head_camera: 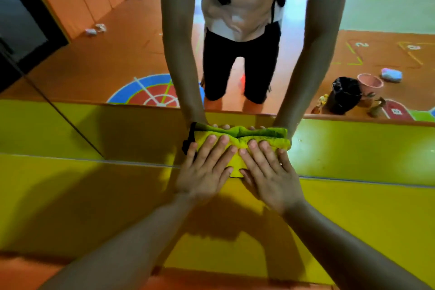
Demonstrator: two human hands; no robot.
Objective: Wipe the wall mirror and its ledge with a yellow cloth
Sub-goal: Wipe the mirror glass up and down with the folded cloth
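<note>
Left hand (pixel 204 173) and right hand (pixel 267 173), grip released, fingers straight, press yellow cloth (pixel 236 162) flat at mirror's (pixel 98 54) bottom edge, above ledge (pixel 357 219).

Playroom — painted floor games (pixel 150 92).

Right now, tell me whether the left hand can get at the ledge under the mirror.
Probably yes: the left hand presses the yellow cloth low on the mirror, and the ledge right below it looks unobstructed.
</note>
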